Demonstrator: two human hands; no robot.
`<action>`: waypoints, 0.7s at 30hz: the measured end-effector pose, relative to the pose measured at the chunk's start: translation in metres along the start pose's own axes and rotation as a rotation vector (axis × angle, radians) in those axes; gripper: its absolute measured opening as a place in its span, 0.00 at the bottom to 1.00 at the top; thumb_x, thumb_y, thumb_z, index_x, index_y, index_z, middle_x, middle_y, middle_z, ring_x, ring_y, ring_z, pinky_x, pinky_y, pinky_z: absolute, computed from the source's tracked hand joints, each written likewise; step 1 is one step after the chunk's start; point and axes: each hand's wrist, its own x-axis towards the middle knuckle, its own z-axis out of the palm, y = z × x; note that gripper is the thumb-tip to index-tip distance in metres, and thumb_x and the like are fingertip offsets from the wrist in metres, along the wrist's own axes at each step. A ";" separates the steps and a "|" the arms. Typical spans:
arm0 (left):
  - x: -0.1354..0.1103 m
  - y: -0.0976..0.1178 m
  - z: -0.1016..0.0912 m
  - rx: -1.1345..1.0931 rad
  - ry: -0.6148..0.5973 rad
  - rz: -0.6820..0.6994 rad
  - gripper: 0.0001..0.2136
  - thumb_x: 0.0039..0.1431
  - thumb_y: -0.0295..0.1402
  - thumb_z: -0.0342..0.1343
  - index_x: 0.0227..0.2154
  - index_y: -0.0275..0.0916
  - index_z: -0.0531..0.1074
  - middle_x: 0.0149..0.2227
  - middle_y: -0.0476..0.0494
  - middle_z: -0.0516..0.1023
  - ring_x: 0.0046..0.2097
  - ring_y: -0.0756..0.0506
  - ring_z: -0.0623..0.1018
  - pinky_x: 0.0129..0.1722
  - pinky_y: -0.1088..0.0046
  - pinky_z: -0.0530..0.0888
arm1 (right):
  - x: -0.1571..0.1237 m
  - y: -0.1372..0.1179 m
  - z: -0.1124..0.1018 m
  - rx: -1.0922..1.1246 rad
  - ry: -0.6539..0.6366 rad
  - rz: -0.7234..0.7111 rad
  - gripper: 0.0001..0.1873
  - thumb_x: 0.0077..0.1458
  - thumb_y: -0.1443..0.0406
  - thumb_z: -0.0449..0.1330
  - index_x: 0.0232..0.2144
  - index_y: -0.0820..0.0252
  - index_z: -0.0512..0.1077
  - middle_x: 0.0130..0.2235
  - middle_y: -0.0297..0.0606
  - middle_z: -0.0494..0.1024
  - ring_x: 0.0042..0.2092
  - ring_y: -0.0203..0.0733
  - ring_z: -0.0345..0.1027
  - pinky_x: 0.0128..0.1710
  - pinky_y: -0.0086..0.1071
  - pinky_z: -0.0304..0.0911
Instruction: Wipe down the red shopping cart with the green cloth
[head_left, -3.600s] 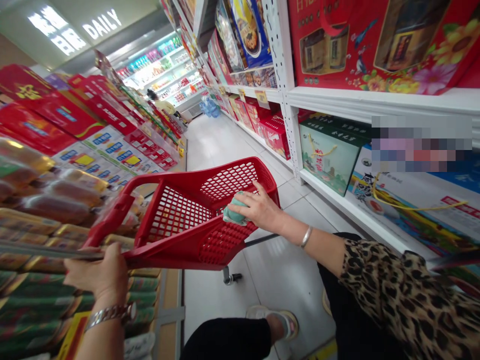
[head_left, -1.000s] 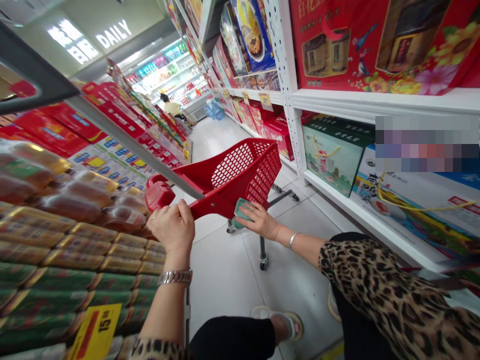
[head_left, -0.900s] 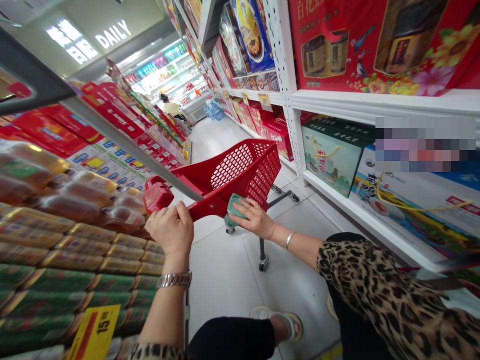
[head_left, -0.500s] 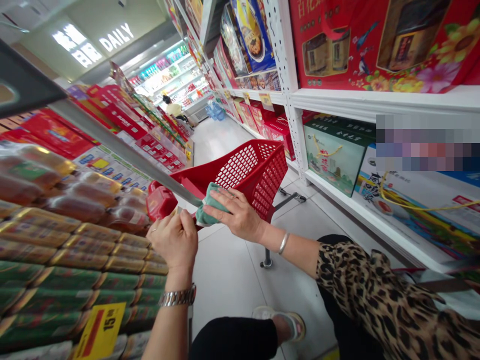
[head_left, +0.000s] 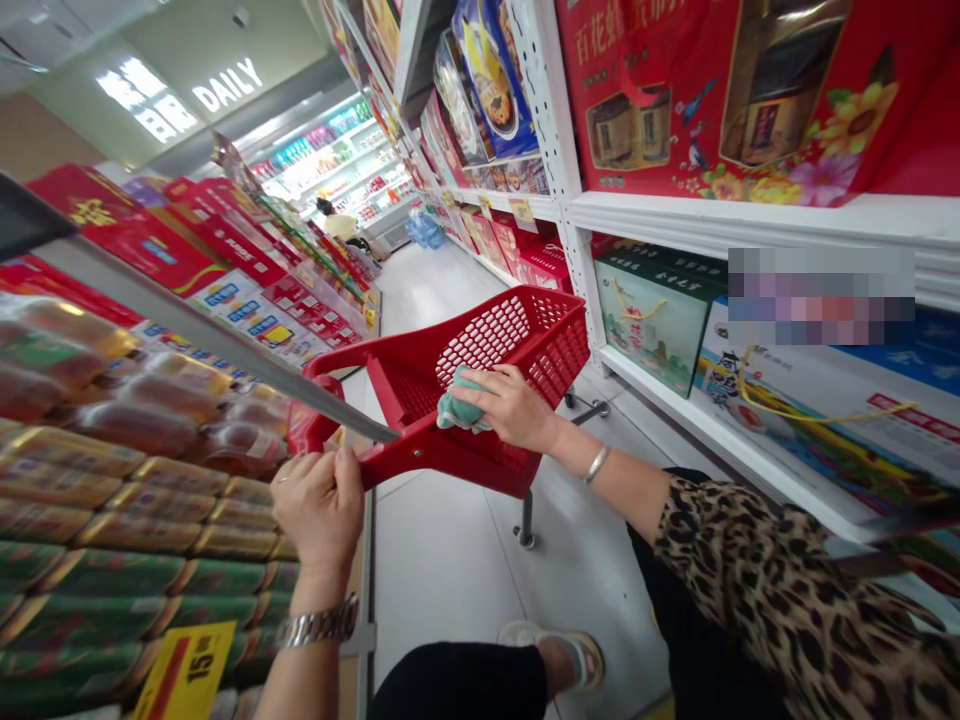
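Grips the near corner of the red shopping cart w/ the left hand, fingers clenched right where the grey handle bar meets the red plastic; can't tell which of the two sits in the fist. Holds a teal cloth bunched under the right hand, fingers curled over it, and presses it against the inside of the basket wall, near the rim. Has the cart tilted, open top toward the camera, w/ one caster leg down on the pale tiled floor. Wears a metal watch on the left wrist, a thin silver bangle on the right, plus a leopard-print sleeve. Stands in a shop aisle btw two displays, one shoe showing at bottom. On the left side: stacked sausage packs just beside the left hand, a yellow price tag below them, flat red cartons further back. On the right side: white shelving w/ a green gift box on the lower level and a big red gift box above. Far down the aisle: another person, small, well apart from the cart.
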 end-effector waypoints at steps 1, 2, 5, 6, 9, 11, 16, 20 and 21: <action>0.000 -0.001 0.000 -0.004 -0.002 0.001 0.22 0.67 0.39 0.44 0.15 0.44 0.53 0.19 0.47 0.61 0.26 0.46 0.63 0.35 0.65 0.62 | -0.002 0.006 -0.002 -0.002 -0.011 0.019 0.23 0.65 0.72 0.57 0.60 0.57 0.73 0.64 0.49 0.73 0.62 0.47 0.68 0.60 0.43 0.57; 0.001 -0.002 -0.001 -0.006 -0.004 0.002 0.23 0.67 0.39 0.44 0.15 0.44 0.52 0.19 0.47 0.61 0.26 0.46 0.63 0.35 0.65 0.63 | -0.004 0.011 -0.003 -0.005 -0.022 0.037 0.23 0.64 0.72 0.58 0.60 0.57 0.73 0.64 0.49 0.73 0.61 0.48 0.69 0.59 0.43 0.56; 0.002 -0.006 -0.003 -0.009 -0.018 0.005 0.22 0.67 0.40 0.44 0.15 0.44 0.53 0.19 0.46 0.62 0.26 0.45 0.64 0.34 0.65 0.63 | -0.010 0.025 -0.008 -0.015 -0.051 0.086 0.24 0.63 0.72 0.59 0.60 0.55 0.73 0.64 0.48 0.72 0.60 0.49 0.70 0.59 0.44 0.55; 0.003 -0.007 -0.003 -0.009 -0.020 0.008 0.22 0.67 0.40 0.44 0.15 0.45 0.54 0.19 0.46 0.62 0.26 0.45 0.64 0.34 0.65 0.63 | -0.011 0.029 -0.009 -0.021 -0.058 0.098 0.25 0.62 0.73 0.59 0.60 0.54 0.73 0.65 0.48 0.72 0.60 0.49 0.70 0.59 0.44 0.55; 0.004 -0.014 -0.006 -0.021 -0.036 0.017 0.22 0.66 0.41 0.45 0.14 0.45 0.55 0.18 0.46 0.63 0.26 0.45 0.64 0.34 0.65 0.65 | -0.014 0.039 -0.013 -0.043 -0.065 0.137 0.26 0.62 0.74 0.58 0.60 0.54 0.73 0.64 0.48 0.73 0.61 0.49 0.69 0.59 0.44 0.55; 0.006 -0.021 -0.007 -0.036 -0.050 0.017 0.23 0.65 0.41 0.45 0.14 0.45 0.55 0.18 0.46 0.64 0.25 0.45 0.65 0.35 0.65 0.66 | -0.015 0.045 -0.015 -0.056 -0.073 0.167 0.26 0.61 0.75 0.58 0.59 0.53 0.74 0.64 0.47 0.74 0.62 0.49 0.69 0.59 0.44 0.54; 0.007 -0.041 -0.013 -0.067 -0.103 -0.001 0.21 0.61 0.41 0.48 0.13 0.44 0.60 0.18 0.46 0.68 0.27 0.44 0.69 0.35 0.65 0.68 | -0.017 0.059 -0.020 -0.070 -0.109 0.235 0.26 0.60 0.74 0.58 0.59 0.51 0.73 0.64 0.46 0.73 0.63 0.50 0.68 0.59 0.46 0.54; 0.005 -0.056 -0.019 -0.084 -0.145 -0.041 0.18 0.59 0.42 0.50 0.14 0.44 0.64 0.19 0.47 0.72 0.29 0.43 0.73 0.36 0.66 0.70 | -0.018 0.068 -0.024 -0.081 -0.121 0.277 0.26 0.60 0.73 0.59 0.59 0.51 0.73 0.64 0.46 0.74 0.62 0.50 0.69 0.60 0.49 0.54; 0.004 -0.059 -0.021 -0.085 -0.147 -0.049 0.18 0.58 0.42 0.50 0.14 0.45 0.65 0.19 0.48 0.72 0.29 0.43 0.73 0.36 0.66 0.70 | -0.018 0.070 -0.025 -0.081 -0.125 0.287 0.26 0.60 0.73 0.59 0.59 0.51 0.73 0.63 0.45 0.74 0.62 0.50 0.69 0.60 0.49 0.53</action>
